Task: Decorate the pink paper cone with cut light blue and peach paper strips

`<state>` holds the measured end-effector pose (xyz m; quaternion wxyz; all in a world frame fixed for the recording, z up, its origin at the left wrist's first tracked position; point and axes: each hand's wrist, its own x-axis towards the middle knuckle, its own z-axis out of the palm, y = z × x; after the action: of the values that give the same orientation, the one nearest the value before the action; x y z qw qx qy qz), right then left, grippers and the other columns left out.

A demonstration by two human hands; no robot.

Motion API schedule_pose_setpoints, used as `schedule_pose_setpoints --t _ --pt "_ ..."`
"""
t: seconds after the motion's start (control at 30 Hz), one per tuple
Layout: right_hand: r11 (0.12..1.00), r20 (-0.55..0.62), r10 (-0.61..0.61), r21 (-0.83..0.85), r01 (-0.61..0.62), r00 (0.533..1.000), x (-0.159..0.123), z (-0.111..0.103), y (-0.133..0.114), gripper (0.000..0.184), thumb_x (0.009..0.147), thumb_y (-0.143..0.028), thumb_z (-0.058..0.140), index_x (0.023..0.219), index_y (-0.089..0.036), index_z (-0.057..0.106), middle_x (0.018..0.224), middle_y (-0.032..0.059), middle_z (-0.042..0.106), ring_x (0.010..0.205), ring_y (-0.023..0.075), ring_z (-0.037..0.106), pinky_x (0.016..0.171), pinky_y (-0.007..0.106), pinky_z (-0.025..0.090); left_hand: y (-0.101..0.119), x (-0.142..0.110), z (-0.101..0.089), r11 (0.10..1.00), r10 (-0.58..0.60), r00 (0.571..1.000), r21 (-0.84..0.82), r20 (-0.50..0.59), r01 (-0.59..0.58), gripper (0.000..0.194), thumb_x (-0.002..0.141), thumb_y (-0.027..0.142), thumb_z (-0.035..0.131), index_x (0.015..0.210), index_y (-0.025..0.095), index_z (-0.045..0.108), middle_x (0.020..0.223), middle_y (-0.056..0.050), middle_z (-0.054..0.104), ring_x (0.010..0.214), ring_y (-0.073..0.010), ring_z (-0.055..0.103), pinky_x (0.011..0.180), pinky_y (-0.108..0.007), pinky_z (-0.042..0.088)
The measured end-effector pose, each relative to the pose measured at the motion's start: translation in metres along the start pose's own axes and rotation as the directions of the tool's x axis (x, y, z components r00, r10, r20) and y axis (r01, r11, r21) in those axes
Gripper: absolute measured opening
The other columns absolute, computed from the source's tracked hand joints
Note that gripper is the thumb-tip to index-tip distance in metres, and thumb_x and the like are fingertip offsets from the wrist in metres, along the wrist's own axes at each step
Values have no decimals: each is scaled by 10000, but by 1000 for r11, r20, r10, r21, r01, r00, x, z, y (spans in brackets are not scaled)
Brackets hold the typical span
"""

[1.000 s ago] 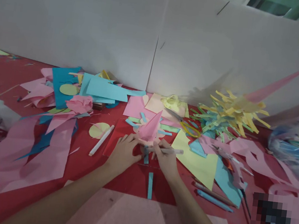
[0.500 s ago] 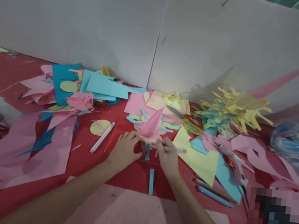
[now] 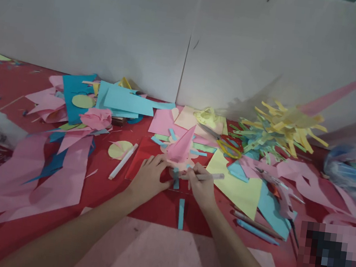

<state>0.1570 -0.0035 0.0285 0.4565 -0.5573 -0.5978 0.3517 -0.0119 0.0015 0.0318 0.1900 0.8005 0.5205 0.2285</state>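
The pink paper cone [image 3: 180,147] rises, leaning slightly right, from a pale scalloped base [image 3: 182,167] on a red sheet [image 3: 141,153] in the middle of the tabletop [image 3: 99,191], between the two hands. Blue strips stick out around the base, one of them hanging down between the hands. The left hand [image 3: 149,174] has its fingers at the near left edge of the base, thumb curved beneath; whether that grip pinches the paper or only steadies it, I cannot tell. The right hand [image 3: 202,187] has its grip closed around a pale pen [image 3: 208,177], its front end near the hanging strip.

The piece should be very light, the cone fairly stiff along its length but easily dented, the base and strips floppy and quick to crease or tear. It looks dry rather than slippery. The flat rim seems the best place to take hold, with a light pinch, leaving the cone's thin tip alone
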Motion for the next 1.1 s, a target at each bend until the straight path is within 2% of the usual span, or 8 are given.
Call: schedule_pose_setpoints --t 0.1,0.23,0.47,0.67,0.9,1.0,1.1 --pt "1000 25 -2 -3 2 1000 0 0 -1 310 813 -337 477 537 -228 388 440 -64 444 448 108 442 517 245 371 1 0 -1 1000 5 1000 13 2 -5 349 689 232 628 1023 282 539 1068 3 511 970 -208 459 814 -346 352" --pt "999 -32 9 53 -7 999 -2 1 0 329 814 -337 482 524 -229 372 408 -68 423 456 111 467 534 241 386 3 -2 -1 999 14 1000 50 1 -14 365 689 257 624 1039 265 522 1116 -13 494 986 -221 450 826 -361 350" --pt "997 40 31 71 -34 999 -5 1 5 312 805 -352 499 542 -224 392 401 -66 447 427 108 470 476 229 363 2 -4 -1 998 25 1000 65 0 -25 343 692 293 619 1018 252 519 1127 -19 485 980 -224 451 822 -368 364" --pt "996 -30 14 91 -11 999 -4 1 3 317 786 -318 498 518 -227 354 407 -78 394 413 99 463 482 226 394 3 -4 -1 997 32 999 69 -5 -32 353 691 292 619 1026 252 517 1120 -20 486 972 -223 451 823 -375 373" --pt "992 -35 28 126 -23 999 -6 1 4 328 786 -350 511 524 -225 360 388 -81 387 407 106 482 458 226 381 4 -6 -2 996 41 999 79 4 -42 361 683 282 612 1029 250 517 1146 -32 475 980 -229 454 830 -385 381" --pt "986 7 34 160 -35 999 -8 0 6 336 796 -374 504 534 -227 355 355 -84 384 411 121 509 486 239 402 3 -7 -2 996 52 999 75 10 -52 400 668 272 619 1052 256 508 1160 -31 466 990 -234 449 839 -390 379" --pt "993 36 27 113 -31 999 -8 0 8 334 801 -381 507 538 -222 376 368 -71 420 440 125 526 509 242 406 2 -7 -2 996 56 998 73 10 -57 394 661 263 622 1039 250 512 1156 -37 466 997 -239 451 840 -391 378"
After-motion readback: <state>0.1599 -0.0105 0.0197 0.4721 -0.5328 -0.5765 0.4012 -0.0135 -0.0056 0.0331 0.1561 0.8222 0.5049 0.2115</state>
